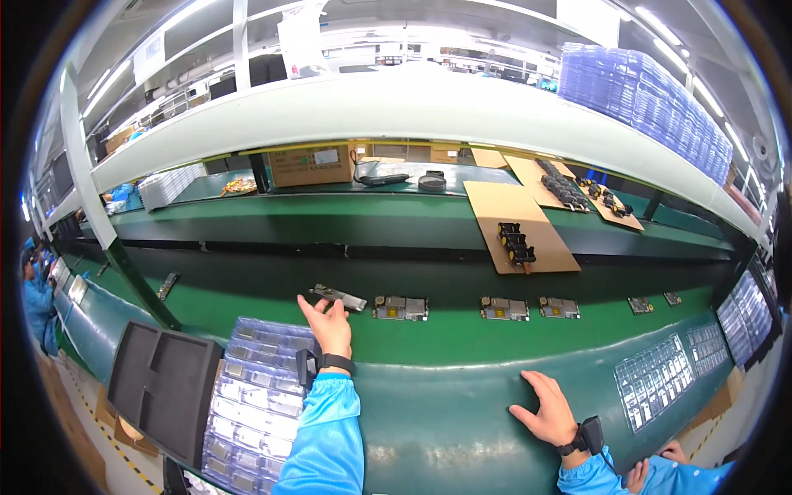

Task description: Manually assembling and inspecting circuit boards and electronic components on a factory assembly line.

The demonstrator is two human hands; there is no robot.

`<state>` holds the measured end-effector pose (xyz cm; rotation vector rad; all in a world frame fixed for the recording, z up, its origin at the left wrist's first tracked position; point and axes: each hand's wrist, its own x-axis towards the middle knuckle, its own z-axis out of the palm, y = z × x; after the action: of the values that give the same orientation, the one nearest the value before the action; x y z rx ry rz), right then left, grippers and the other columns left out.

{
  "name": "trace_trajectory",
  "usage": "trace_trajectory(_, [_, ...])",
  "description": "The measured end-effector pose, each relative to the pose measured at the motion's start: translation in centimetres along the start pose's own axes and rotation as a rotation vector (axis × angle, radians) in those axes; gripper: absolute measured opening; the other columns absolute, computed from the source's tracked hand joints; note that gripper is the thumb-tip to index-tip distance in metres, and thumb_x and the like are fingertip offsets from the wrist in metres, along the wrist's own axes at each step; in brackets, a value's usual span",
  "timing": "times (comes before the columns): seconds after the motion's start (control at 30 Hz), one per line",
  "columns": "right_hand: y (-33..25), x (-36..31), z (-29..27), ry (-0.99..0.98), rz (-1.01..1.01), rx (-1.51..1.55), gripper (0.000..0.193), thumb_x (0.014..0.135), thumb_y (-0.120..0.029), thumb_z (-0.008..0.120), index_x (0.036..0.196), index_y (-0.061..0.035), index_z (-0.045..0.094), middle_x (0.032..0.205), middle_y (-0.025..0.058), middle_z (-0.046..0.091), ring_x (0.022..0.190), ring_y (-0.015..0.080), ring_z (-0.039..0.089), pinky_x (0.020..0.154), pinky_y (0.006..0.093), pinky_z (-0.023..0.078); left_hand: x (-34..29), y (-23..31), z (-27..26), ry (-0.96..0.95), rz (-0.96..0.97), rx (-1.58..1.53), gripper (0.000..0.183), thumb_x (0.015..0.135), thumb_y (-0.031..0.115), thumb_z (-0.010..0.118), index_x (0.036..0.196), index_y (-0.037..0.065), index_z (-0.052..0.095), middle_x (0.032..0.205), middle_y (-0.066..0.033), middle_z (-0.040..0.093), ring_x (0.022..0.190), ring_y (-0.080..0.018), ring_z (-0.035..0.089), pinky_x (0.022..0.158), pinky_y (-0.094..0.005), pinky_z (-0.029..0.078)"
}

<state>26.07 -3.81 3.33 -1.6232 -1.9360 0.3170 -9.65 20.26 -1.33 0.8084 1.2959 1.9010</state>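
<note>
The left hand (332,332), fingers parted, is at a circuit board (343,297), grip unclear; the right hand (551,414) is spread.

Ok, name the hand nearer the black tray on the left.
Left. The left hand is right of the black tray, at a circuit board; the right hand is much farther right.

Electronics factory line | green belt (450,338) | circuit boards (402,308) | stacked clear trays (639,103) | blue-clad co-worker (38,301)
</note>
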Motion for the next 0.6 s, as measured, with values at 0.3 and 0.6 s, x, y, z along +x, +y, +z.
trace_trajectory(0.3, [-0.3, -0.4, -0.2, -0.021, -0.004, 0.028, 0.063, 0.082, -0.021, 0.076, 0.136, -0.0024, 0.049, 0.135, 0.0179, 0.053, 0.124, 0.0372, 0.048, 0.104, 0.0422, 0.042, -1.9, -0.4, -0.4, -0.056, 0.117, 0.384, 0.084, 0.082, -0.008, 0.066, 0.153, 0.003, 0.022, 0.146, -0.0314, 0.033, 0.113, -0.0335, 0.061, 0.089, -0.0362, 0.056])
trace_trajectory(0.6, [1.2, -0.1, 0.0, -0.024, -0.108, 0.005, 0.061, 0.086, -0.024, 0.071, 0.138, -0.0014, 0.047, 0.136, 0.0216, 0.051, 0.126, 0.0396, 0.046, 0.107, 0.0444, 0.040, -2.4, 0.3, -0.3, -0.218, 0.516, 1.349, 0.041, 0.082, 0.006, 0.066, 0.122, 0.008, 0.060, 0.140, -0.0177, 0.046, 0.128, -0.0414, 0.043, 0.102, -0.0583, 0.040])
